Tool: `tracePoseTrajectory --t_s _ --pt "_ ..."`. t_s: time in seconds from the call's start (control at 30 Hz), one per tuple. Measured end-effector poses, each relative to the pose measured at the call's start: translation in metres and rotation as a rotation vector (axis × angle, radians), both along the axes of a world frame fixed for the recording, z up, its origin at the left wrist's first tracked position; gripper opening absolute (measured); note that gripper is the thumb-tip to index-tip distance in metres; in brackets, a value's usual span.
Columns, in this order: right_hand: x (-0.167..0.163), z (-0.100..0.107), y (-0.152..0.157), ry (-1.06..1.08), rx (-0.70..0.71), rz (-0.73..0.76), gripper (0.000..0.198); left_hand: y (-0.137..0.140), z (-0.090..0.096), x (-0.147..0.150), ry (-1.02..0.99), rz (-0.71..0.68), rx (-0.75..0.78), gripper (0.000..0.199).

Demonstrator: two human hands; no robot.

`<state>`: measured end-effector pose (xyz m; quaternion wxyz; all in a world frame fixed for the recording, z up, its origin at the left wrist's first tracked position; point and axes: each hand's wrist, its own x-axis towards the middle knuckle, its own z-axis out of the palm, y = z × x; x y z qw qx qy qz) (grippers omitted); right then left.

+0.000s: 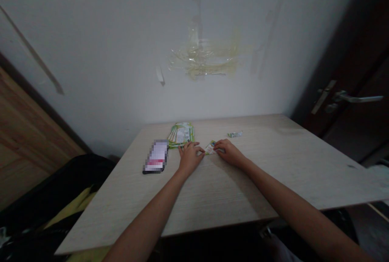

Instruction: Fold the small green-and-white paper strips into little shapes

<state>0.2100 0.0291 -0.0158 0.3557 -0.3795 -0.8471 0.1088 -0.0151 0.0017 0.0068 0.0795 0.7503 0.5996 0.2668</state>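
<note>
A small white and green printed packet lies between my two hands, low over the table. My left hand pinches its left edge between thumb and forefinger, with the other fingers spread toward a fanned stack of green and white packets. At the opposite edge, the fingers of my right hand are closed on the packet and cover part of it. Farther back on the right lies a small crumpled piece of similar printed wrapper.
A phone with a blurred lit screen lies left of my left hand on the pale wooden table. Behind the table rises a wall with peeling clear tape. A dark door with a metal handle stands at the right.
</note>
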Motion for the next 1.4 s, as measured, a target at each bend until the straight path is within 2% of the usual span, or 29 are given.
tracePoseTrajectory --t_s 0.23,0.43,0.7,0.93,1.17,1.4 --pt "-0.003 0.002 -0.003 -0.078 0.032 -0.028 0.024 -0.002 0.003 0.002 -0.015 -0.012 0.063 0.012" --pt "-0.005 0.005 -0.005 -0.137 -0.007 -0.052 0.043 -0.003 -0.002 0.003 0.089 -0.070 0.038 0.017" --pt "-0.006 0.015 -0.009 -0.112 -0.071 -0.009 0.050 -0.004 -0.006 0.002 0.147 -0.050 0.059 0.025" --pt "-0.007 0.012 -0.009 -0.068 -0.132 0.026 0.052 -0.004 -0.005 0.002 0.181 -0.034 0.030 0.030" --pt "-0.003 0.008 -0.006 0.096 -0.177 0.111 0.046 -0.002 -0.008 0.001 0.185 -0.089 0.015 0.037" --pt "0.001 0.007 0.000 0.028 -0.153 0.115 0.023 -0.001 -0.008 0.002 0.174 -0.102 0.012 0.037"
